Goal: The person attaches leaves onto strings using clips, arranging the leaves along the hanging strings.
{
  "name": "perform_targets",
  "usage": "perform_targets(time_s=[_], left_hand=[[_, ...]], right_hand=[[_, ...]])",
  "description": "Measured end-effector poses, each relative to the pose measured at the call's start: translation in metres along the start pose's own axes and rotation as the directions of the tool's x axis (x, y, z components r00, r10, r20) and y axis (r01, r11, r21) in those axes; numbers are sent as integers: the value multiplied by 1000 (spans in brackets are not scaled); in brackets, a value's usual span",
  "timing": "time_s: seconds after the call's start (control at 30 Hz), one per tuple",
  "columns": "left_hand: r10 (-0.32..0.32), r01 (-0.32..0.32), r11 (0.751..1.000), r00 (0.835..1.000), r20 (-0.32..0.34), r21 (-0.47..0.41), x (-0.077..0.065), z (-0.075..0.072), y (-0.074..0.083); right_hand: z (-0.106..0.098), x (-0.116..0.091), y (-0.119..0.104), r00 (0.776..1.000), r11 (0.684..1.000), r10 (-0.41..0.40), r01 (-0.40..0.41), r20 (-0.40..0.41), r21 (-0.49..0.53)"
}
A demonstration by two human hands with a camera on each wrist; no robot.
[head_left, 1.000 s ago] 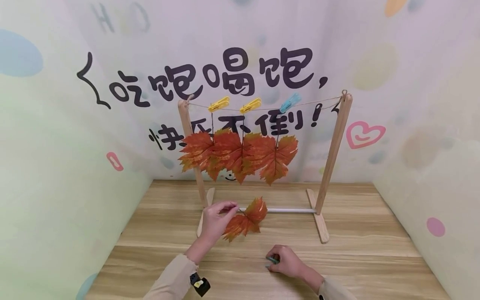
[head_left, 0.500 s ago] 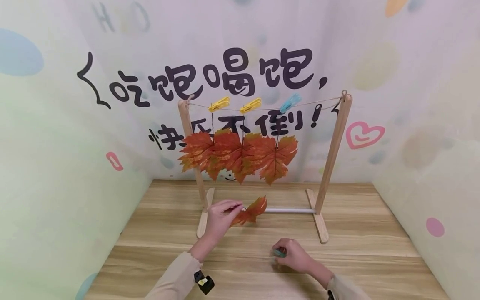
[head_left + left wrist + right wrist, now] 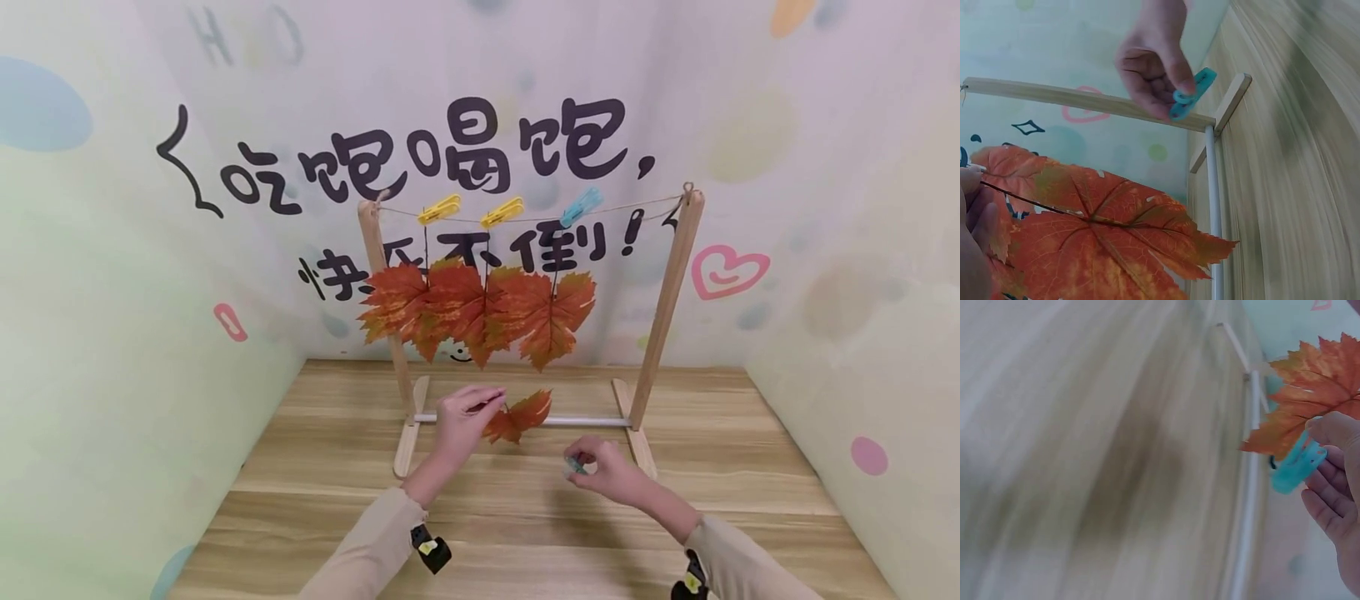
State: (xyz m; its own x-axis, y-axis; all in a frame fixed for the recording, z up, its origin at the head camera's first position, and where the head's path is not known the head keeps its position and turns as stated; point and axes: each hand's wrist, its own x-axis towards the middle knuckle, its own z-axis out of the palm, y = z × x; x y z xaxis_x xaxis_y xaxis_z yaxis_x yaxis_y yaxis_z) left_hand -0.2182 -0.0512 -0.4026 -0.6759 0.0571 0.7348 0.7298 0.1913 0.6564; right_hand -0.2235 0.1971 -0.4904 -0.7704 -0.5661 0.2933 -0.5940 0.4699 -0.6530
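My left hand (image 3: 467, 425) pinches the dark stem of an orange-red artificial maple leaf (image 3: 522, 417), whose blade fills much of the left wrist view. To its right, above the table, my right hand (image 3: 611, 473) holds a blue clothespin (image 3: 1299, 464) between thumb and fingers. Over both hands, three similar leaves (image 3: 551, 321) hang by their stems from a thin string (image 3: 630, 205). Two yellow clothespins (image 3: 502, 212) and another blue clothespin (image 3: 581, 207) clip them there. The string runs between the posts of a wooden stand (image 3: 667, 308).
A white rod (image 3: 588, 422) joins the stand's two wooden feet (image 3: 406, 450) low over the wood-grain table (image 3: 337, 517). Behind stands a pale printed backdrop (image 3: 225, 333) with black lettering. Each wrist wears a black strap (image 3: 431, 548).
Both hands have risen and moved right and away from the body. The leaf travels with my left hand; the blue clothespin has been lifted off the table area with my right.
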Motion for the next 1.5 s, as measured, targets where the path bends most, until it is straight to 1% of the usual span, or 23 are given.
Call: perform_targets(time_s=[0.1, 0.27, 0.4, 0.5, 0.57, 0.67, 0.73, 0.83, 0.93, 1.0, 1.07, 1.1, 1.23, 1.33, 1.5], left_hand=[[-23, 23, 1000, 1000, 6, -16, 4, 7, 4], [-30, 31, 999, 999, 18, -15, 10, 18, 9], [-13, 13, 1000, 1000, 28, -16, 17, 26, 11], [9, -9, 1000, 999, 35, -18, 22, 32, 14], [26, -26, 1000, 999, 38, -8, 25, 37, 16], [48, -48, 999, 998, 36, 1, 29, 42, 20], [55, -56, 998, 998, 36, 8, 32, 46, 22], [62, -63, 998, 997, 36, 19, 36, 51, 24], [55, -55, 998, 998, 40, 10, 38, 59, 14], [40, -40, 999, 998, 46, 5, 40, 64, 7], [11, -10, 1000, 998, 58, -8, 42, 68, -1], [-4, 5, 1000, 998, 65, -11, 43, 70, -1], [-87, 88, 996, 993, 79, -13, 51, 74, 0], [-145, 146, 989, 987, 74, -17, 59, 78, 3], [-192, 193, 981, 979, 68, -8, 73, 84, 6]], right_hand=[[-16, 4, -6, 1000, 1000, 4, -4, -15, -20], [-40, 11, -13, 995, 999, -32, 29, -89, -33], [-59, 16, -20, 991, 1000, -10, 9, -133, -10], [-73, 18, -25, 987, 1000, 25, -28, -156, -14], [-82, 19, -28, 984, 999, 27, -31, -178, -18], [-96, 20, -31, 976, 1000, 4, -9, -218, -22], [-104, 22, -33, 971, 999, -28, 20, -239, -37], [-117, 24, -37, 965, 997, -56, 41, -258, -62], [-129, 26, -43, 961, 996, -58, 39, -270, -74], [-135, 27, -46, 961, 997, -44, 26, -272, -70], [-141, 28, -50, 962, 997, -29, 10, -271, -72], [-143, 29, -51, 962, 997, -23, 4, -271, -72], [-152, 32, -57, 960, 998, 1, -20, -280, -64], [-158, 36, -60, 954, 998, 9, -28, -300, -58], [-167, 41, -63, 944, 999, 9, -20, -331, -30]])
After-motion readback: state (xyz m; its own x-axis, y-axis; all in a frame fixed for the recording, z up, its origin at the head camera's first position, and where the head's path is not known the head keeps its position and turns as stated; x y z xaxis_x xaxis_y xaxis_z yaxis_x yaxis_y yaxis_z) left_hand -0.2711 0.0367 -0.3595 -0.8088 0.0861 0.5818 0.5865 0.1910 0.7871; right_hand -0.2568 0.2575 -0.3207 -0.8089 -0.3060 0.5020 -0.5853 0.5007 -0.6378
